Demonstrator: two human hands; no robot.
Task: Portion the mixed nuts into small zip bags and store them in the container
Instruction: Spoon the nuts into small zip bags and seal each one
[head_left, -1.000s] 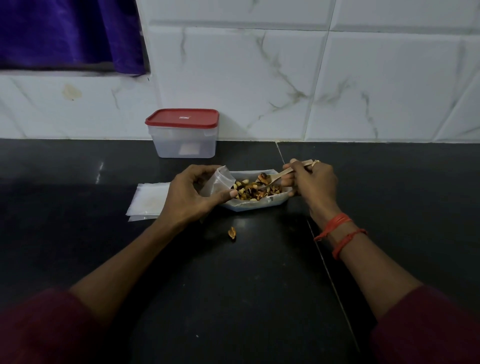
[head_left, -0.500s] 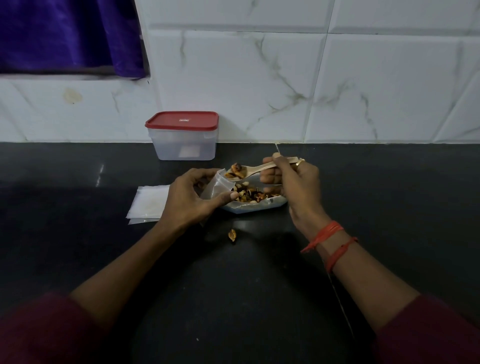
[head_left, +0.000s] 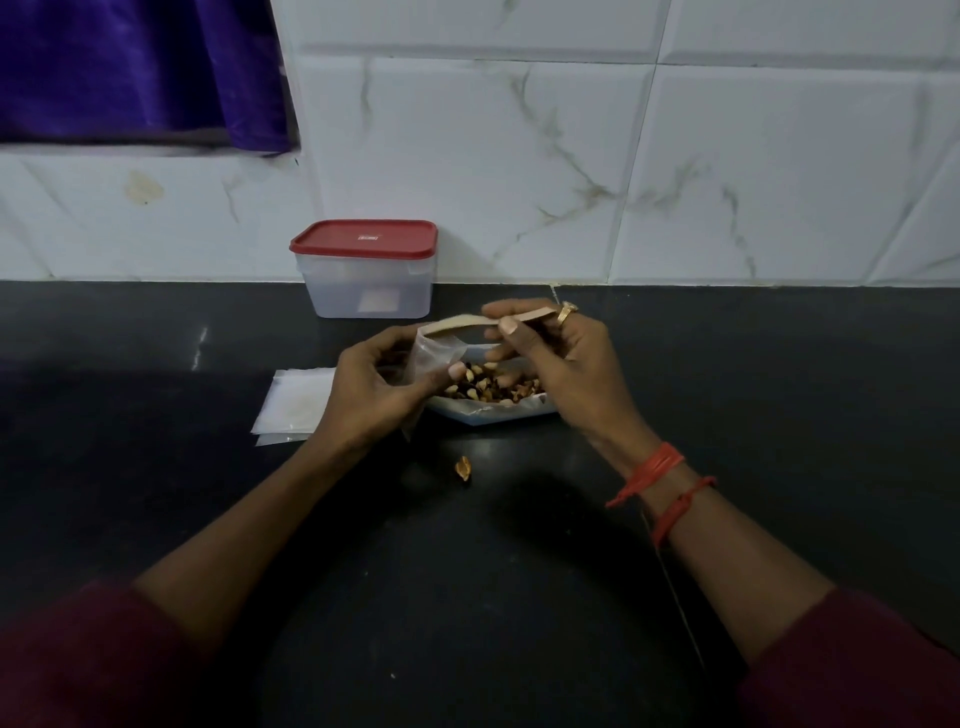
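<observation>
My left hand (head_left: 374, 387) pinches a small clear zip bag (head_left: 434, 353) and holds its mouth open. My right hand (head_left: 556, 358) grips a wooden spoon (head_left: 467, 323) by the handle, with the bowl of the spoon tipped at the bag's mouth. Just below the hands lies a white tray (head_left: 493, 413) with a pile of mixed nuts (head_left: 488, 387). A clear container with a red lid (head_left: 366, 267) stands shut against the tiled wall behind. Whether nuts are in the bag is hidden by my fingers.
A flat stack of spare zip bags (head_left: 293, 405) lies left of my left hand. One loose nut (head_left: 463, 467) sits on the black counter (head_left: 779, 389) in front of the tray. A purple cloth (head_left: 130, 67) hangs at the upper left.
My right hand lifted the spoon out of the nut pile with a load and carried it left to the mouth of the bag. My left hand kept holding the bag.
</observation>
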